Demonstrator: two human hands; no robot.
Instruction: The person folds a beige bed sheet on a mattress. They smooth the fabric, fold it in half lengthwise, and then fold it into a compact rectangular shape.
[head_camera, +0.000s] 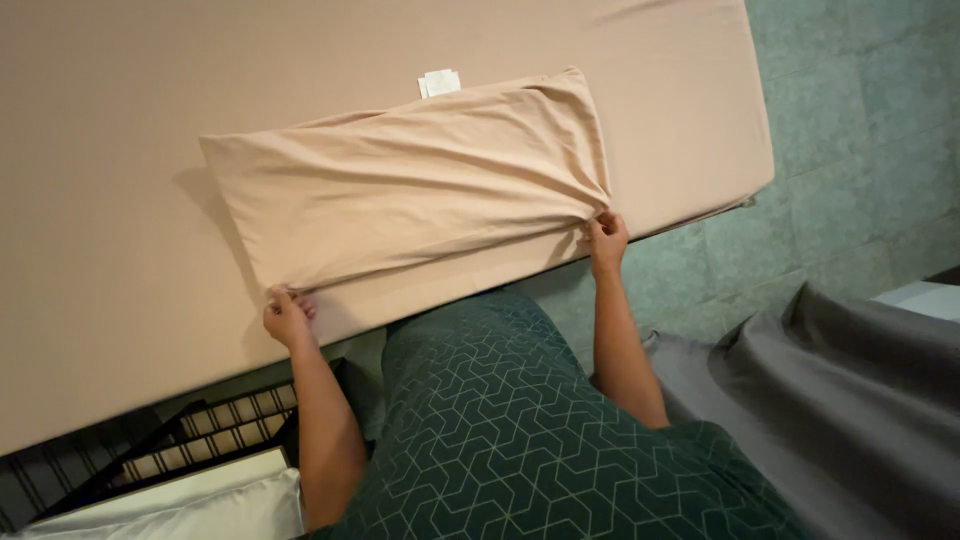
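Green patterned clothing of mine fills the bottom middle of the view, so that's the nearest thing, with both forearms sticking out past it toward the bed. Down in the bottom left corner there's a white pillow and a dark slatted rack behind it, and off to the right a heap of grey fabric on the greenish tiled floor.

Next up, the hands. My left hand is pinching the near left corner of the beige pillowcase, fingers closed on the cloth right at the mattress edge. My right hand is gripping the near right corner the same way, and the fabric bunches into folds that fan out from that grip. So the pillowcase sits just beyond both hands, stretched between them, lying flat and a bit skewed on the bed, which has a matching beige sheet.

Past the far edge of the pillowcase a small white tag pokes out. I think it's attached to the pillowcase, but it could just be lying on the sheet, hard to say from this angle.
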